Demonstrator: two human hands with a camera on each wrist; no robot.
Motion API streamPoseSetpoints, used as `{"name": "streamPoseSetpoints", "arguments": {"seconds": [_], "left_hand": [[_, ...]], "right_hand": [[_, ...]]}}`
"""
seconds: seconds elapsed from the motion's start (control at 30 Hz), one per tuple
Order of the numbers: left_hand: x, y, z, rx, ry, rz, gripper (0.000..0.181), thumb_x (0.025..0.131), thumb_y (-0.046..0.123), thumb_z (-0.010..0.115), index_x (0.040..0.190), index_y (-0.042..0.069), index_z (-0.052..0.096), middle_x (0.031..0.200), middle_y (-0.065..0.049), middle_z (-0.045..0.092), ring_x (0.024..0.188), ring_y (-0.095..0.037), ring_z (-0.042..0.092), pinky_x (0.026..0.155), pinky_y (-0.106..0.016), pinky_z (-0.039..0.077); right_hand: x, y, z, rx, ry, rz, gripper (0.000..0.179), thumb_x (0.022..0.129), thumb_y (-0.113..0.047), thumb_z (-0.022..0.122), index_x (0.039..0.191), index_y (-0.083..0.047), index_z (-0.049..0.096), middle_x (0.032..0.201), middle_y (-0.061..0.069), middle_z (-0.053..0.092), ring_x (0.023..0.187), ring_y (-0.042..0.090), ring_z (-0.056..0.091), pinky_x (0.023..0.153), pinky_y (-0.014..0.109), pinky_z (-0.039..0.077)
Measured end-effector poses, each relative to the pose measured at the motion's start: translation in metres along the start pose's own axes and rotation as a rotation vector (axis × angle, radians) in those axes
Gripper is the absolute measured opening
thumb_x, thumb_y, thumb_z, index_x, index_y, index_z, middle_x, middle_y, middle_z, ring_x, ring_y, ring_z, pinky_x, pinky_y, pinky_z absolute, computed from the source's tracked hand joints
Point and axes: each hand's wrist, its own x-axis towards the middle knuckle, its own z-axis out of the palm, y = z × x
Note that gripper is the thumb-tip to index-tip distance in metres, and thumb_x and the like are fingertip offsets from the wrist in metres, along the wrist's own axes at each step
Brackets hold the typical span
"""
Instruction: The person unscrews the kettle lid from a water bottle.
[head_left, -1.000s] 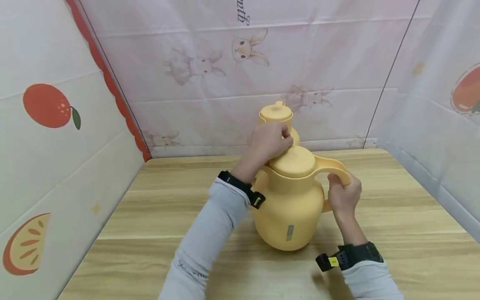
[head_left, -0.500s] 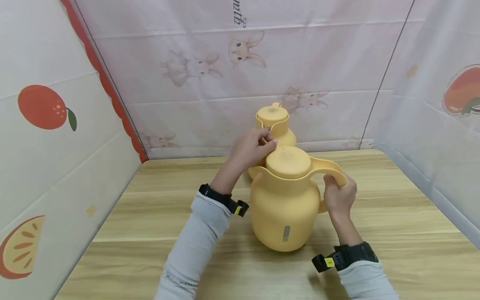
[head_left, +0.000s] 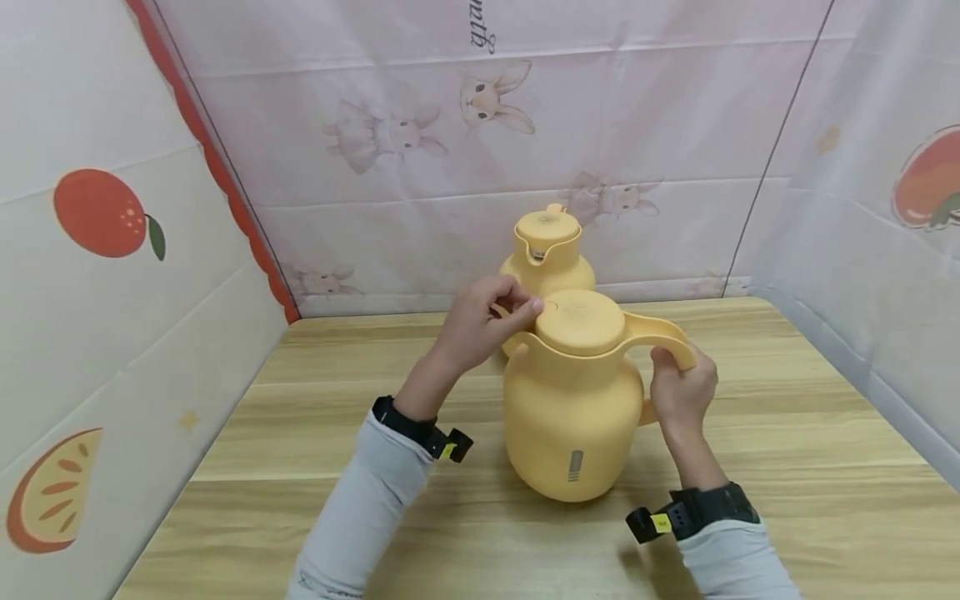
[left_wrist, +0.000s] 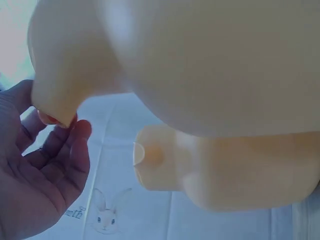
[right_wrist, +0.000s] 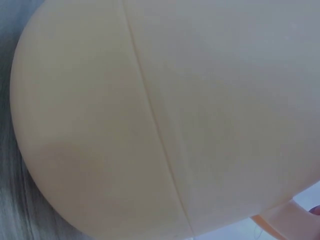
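A large yellow insulated jug (head_left: 573,425) stands upright on the table, handle toward the right. My right hand (head_left: 682,387) grips its handle (head_left: 660,329), fingers wrapped around the grip. At the left edge of the round lid (head_left: 581,321), close above the spout, my left hand (head_left: 472,325) pinches with thumb and index finger. In the left wrist view the spout (left_wrist: 70,100) hides the pinching fingertips, and the other fingers are bent loosely below it. The jug's smooth body (right_wrist: 150,125) fills most of the right wrist view.
Right behind stands a second, matching yellow jug (head_left: 551,275), partly hidden by the front jug and left hand. The wooden table (head_left: 300,433) meets printed cloth walls (head_left: 390,242) at the back and both sides.
My left hand has moved left and toward me along the lid's edge, from its far side to near the spout. The right hand keeps its hold on the handle, and the jug stays put.
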Motion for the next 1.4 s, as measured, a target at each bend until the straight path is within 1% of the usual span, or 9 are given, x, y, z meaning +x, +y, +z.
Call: {"name": "streamPoseSetpoints", "arguments": {"seconds": [0.1, 0.2, 0.33, 0.5, 0.63, 0.83, 1.07, 1.23, 1.4], "left_hand": [[-0.005, 0.002, 0.001, 0.044, 0.036, 0.09, 0.013, 0.085, 0.011, 0.067, 0.074, 0.005, 0.061, 0.074, -0.002, 0.058, 0.066, -0.011, 0.054, 0.055, -0.024, 0.047], [-0.009, 0.006, 0.002, 0.111, 0.071, 0.179, 0.013, 0.083, 0.01, 0.069, 0.073, 0.005, 0.062, 0.074, -0.002, 0.057, 0.066, -0.013, 0.051, 0.054, -0.023, 0.044], [-0.014, 0.011, 0.004, 0.185, 0.104, 0.276, 0.012, 0.082, 0.011, 0.07, 0.074, 0.005, 0.064, 0.074, -0.003, 0.057, 0.063, -0.016, 0.051, 0.054, -0.023, 0.04], [-0.018, 0.019, 0.008, 0.242, 0.113, 0.317, 0.01, 0.083, 0.014, 0.068, 0.078, 0.006, 0.068, 0.075, -0.002, 0.056, 0.066, -0.015, 0.05, 0.057, -0.023, 0.039], [-0.02, 0.023, 0.009, 0.251, 0.109, 0.349, 0.012, 0.083, 0.016, 0.067, 0.078, 0.006, 0.069, 0.075, -0.002, 0.055, 0.069, -0.013, 0.05, 0.059, -0.022, 0.04], [-0.023, 0.031, 0.012, 0.245, 0.102, 0.454, 0.013, 0.084, 0.019, 0.064, 0.081, 0.007, 0.07, 0.078, -0.003, 0.056, 0.07, -0.013, 0.049, 0.06, -0.02, 0.04], [-0.018, 0.042, 0.018, 0.306, 0.086, 0.574, 0.013, 0.08, 0.019, 0.064, 0.083, 0.008, 0.07, 0.079, -0.004, 0.056, 0.069, -0.015, 0.049, 0.061, -0.022, 0.04], [-0.01, 0.046, 0.023, 0.324, 0.042, 0.606, 0.014, 0.079, 0.02, 0.065, 0.084, 0.009, 0.071, 0.082, -0.003, 0.056, 0.071, -0.013, 0.048, 0.064, -0.024, 0.038], [-0.003, 0.048, 0.024, 0.349, -0.015, 0.612, 0.015, 0.08, 0.023, 0.065, 0.087, 0.011, 0.072, 0.086, -0.004, 0.056, 0.074, -0.015, 0.048, 0.068, -0.025, 0.038]], "right_hand": [[0.001, 0.0, -0.001, 0.005, 0.0, 0.004, 0.027, 0.067, 0.003, 0.05, 0.048, -0.009, 0.035, 0.042, -0.006, 0.03, 0.038, 0.004, 0.022, 0.038, 0.021, 0.018], [0.001, 0.001, -0.002, 0.012, -0.004, 0.004, 0.028, 0.068, 0.003, 0.05, 0.048, -0.009, 0.034, 0.042, -0.006, 0.029, 0.037, 0.004, 0.021, 0.038, 0.02, 0.018], [0.0, 0.001, -0.003, 0.015, -0.005, 0.008, 0.027, 0.068, 0.003, 0.05, 0.048, -0.008, 0.035, 0.042, -0.006, 0.029, 0.037, 0.003, 0.021, 0.037, 0.021, 0.018], [0.0, 0.001, -0.004, 0.02, 0.004, -0.005, 0.026, 0.067, 0.003, 0.05, 0.048, -0.008, 0.036, 0.043, -0.007, 0.03, 0.038, 0.002, 0.022, 0.039, 0.021, 0.018], [0.001, 0.003, -0.004, 0.022, 0.003, -0.009, 0.026, 0.067, 0.003, 0.049, 0.048, -0.008, 0.035, 0.043, -0.007, 0.03, 0.038, 0.003, 0.021, 0.038, 0.021, 0.018], [0.0, 0.005, -0.004, 0.022, 0.003, -0.003, 0.026, 0.067, 0.003, 0.049, 0.048, -0.008, 0.035, 0.043, -0.007, 0.031, 0.038, 0.004, 0.022, 0.038, 0.021, 0.018], [0.0, 0.004, -0.002, 0.035, -0.01, -0.014, 0.025, 0.067, 0.004, 0.05, 0.048, -0.008, 0.037, 0.043, -0.006, 0.032, 0.038, 0.004, 0.024, 0.038, 0.021, 0.02], [0.002, 0.003, -0.001, 0.037, -0.005, -0.025, 0.026, 0.067, 0.004, 0.05, 0.048, -0.008, 0.036, 0.043, -0.006, 0.032, 0.038, 0.003, 0.023, 0.038, 0.021, 0.018], [0.002, 0.001, -0.001, 0.056, -0.015, -0.031, 0.025, 0.067, 0.005, 0.05, 0.049, -0.008, 0.037, 0.043, -0.007, 0.033, 0.037, 0.002, 0.024, 0.038, 0.02, 0.02]]}}
